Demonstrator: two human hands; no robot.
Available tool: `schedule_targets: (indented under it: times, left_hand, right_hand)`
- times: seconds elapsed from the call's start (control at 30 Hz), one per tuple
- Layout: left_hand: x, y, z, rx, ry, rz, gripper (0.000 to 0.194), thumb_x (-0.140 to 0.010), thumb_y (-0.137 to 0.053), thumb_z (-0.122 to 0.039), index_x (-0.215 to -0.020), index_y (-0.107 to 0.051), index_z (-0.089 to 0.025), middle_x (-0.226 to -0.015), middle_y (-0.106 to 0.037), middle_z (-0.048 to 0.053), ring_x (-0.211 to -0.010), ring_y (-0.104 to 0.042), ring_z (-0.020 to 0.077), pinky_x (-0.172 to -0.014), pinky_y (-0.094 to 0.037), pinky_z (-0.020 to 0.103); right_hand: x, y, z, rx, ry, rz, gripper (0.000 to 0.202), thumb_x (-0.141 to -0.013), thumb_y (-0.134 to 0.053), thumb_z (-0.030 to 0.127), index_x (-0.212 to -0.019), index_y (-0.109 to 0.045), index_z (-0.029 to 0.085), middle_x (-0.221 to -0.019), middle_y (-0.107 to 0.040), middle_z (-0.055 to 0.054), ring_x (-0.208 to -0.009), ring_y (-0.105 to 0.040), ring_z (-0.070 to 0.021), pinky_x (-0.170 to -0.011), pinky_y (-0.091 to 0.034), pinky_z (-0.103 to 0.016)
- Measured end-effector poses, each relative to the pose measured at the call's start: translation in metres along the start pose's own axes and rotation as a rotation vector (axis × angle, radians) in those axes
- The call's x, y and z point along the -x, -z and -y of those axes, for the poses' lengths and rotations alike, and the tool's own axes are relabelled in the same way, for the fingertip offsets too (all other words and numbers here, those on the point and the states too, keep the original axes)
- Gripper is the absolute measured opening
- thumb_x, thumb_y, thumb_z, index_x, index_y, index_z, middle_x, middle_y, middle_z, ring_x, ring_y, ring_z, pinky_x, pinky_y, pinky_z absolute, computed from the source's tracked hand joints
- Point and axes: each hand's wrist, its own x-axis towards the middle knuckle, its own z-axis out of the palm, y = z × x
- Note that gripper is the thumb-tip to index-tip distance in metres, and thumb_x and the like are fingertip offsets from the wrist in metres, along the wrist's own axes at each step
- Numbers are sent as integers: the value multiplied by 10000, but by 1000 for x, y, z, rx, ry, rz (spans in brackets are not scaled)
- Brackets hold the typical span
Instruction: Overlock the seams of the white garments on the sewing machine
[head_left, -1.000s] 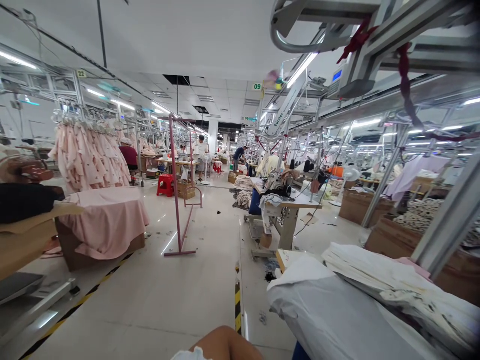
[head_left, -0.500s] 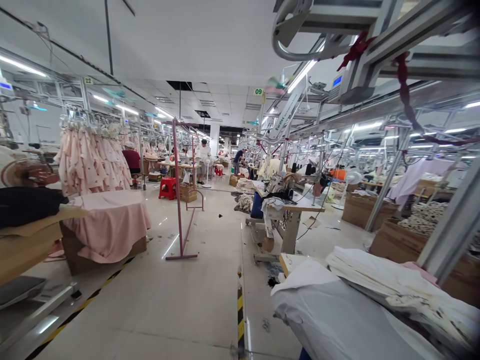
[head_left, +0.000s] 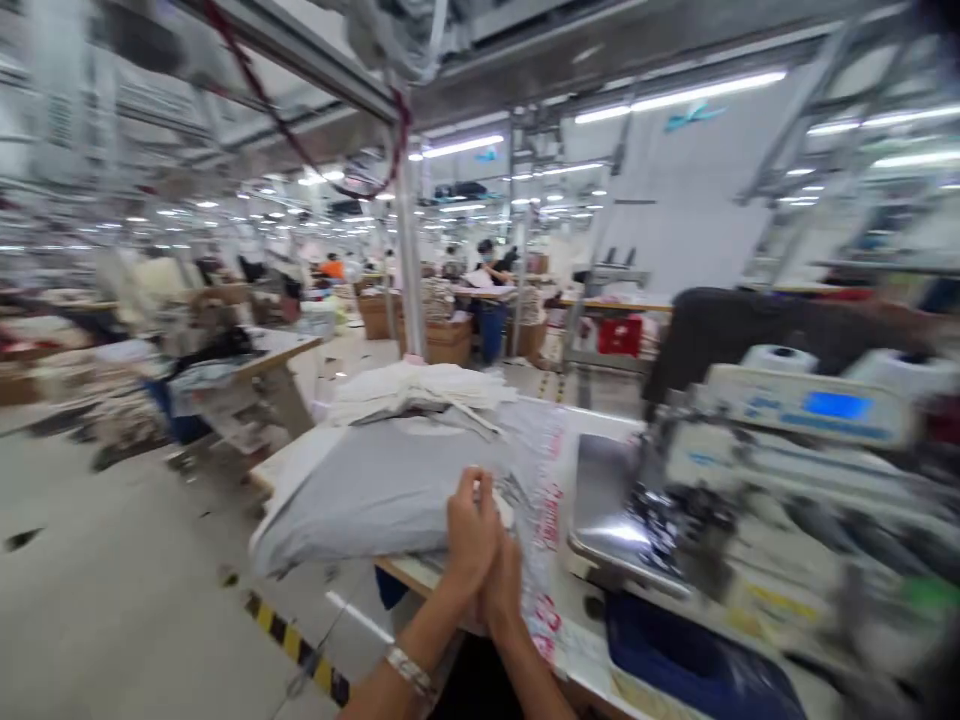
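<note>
My left hand (head_left: 471, 528), with a bracelet at the wrist, is pressed against my right hand (head_left: 505, 580) at the front edge of a sewing table. The fingers of both hands are closed and drawn together; what they hold, if anything, is hidden and blurred. A bit of white shows beside the fingertips. Just beyond and left of them lies a large grey cloth (head_left: 375, 490), draped over the table edge. A stack of white fabric pieces (head_left: 412, 395) rests on its far side. Clear plastic with red print (head_left: 546, 520) covers the tabletop right of my hands.
A sewing machine (head_left: 772, 470) with a blue display stands at the right, behind a shiny metal plate (head_left: 607, 500). A dark blue tray (head_left: 697, 660) sits in front. Another sewing table (head_left: 277, 350) is at the left. A metal post (head_left: 409, 250) rises behind the fabric; a person (head_left: 491, 262) sits farther back.
My view has swung right and down, from the aisle to the sewing table. Both hands have come into view, held together by the grey cloth.
</note>
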Motion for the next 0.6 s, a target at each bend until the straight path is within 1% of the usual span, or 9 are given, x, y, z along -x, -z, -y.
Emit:
schedule_targets:
  times: [0.03,0.13,0.2,0.27,0.3,0.37,0.43,0.53,0.6]
  left_hand:
    - [1,3,2,14,-9,61,277,-872,-475,-487,-862,-533,-216,-609,-527,-35,-590,-550,165,-614,-431,274]
    - [16,15,6,30,-20,230,344,-762,-605,-482,-960,-553,-205,-870,-643,21,-867,-627,211,-821,-472,319]
    - [33,23,10,-6,24,317,455,-695,-675,-480,-1032,-562,-196,-1008,-656,57,-982,-625,256,-914,-468,377]
    - [50,29,17,-44,98,376,586,-656,-708,-500,-1126,-538,-194,-1093,-650,79,-1060,-614,291,-973,-459,426]
    - [58,31,21,-52,127,388,634,-650,-707,-519,-1162,-520,-196,-1141,-640,88,-1117,-594,303,-1015,-437,441]
    - [70,34,27,-35,159,393,659,-658,-687,-560,-1180,-511,-198,-1201,-622,99,-1206,-546,313,-1083,-384,449]
    - [77,36,28,-3,172,390,669,-665,-678,-581,-1190,-511,-202,-1231,-611,98,-1237,-523,313,-1105,-362,442]
    - [79,42,25,32,215,348,652,-664,-693,-584,-1168,-518,-209,-1194,-630,81,-1172,-569,305,-1040,-433,417]
    - [77,49,23,29,230,275,606,-663,-703,-582,-1105,-535,-203,-1098,-664,69,-1070,-619,293,-942,-498,385]
  right_hand:
    - [4,10,-4,3,-48,-6,136,-923,-578,222,-1024,-618,139,-941,-665,-40,-844,-646,-158,-788,-540,-350]
    - [20,36,1,-50,-102,23,212,-837,-580,127,-1043,-618,160,-938,-699,-50,-849,-666,-189,-760,-523,-317]
    - [32,55,9,-96,-98,35,295,-787,-567,115,-1070,-608,188,-996,-703,-57,-896,-669,-208,-775,-507,-300]
    - [44,74,17,-134,-100,33,379,-763,-552,116,-1129,-565,212,-1083,-683,-54,-979,-654,-223,-839,-490,-315]
    - [51,82,19,-152,-104,34,426,-751,-550,116,-1165,-532,217,-1118,-671,-55,-1008,-645,-230,-861,-486,-329]
    - [64,95,24,-191,-118,52,493,-725,-563,125,-1203,-487,215,-1113,-667,-57,-997,-647,-241,-842,-500,-347]
    - [75,102,27,-234,-134,78,578,-685,-624,145,-1236,-462,214,-1121,-660,-57,-1014,-640,-245,-846,-506,-346]
    - [90,105,27,-278,-204,110,798,-646,-740,213,-1359,-382,214,-1268,-587,-80,-1150,-572,-263,-962,-458,-381]
    - [100,104,23,-282,-285,129,882,-661,-753,241,-1430,-320,213,-1311,-548,-94,-1120,-577,-259,-991,-434,-408]
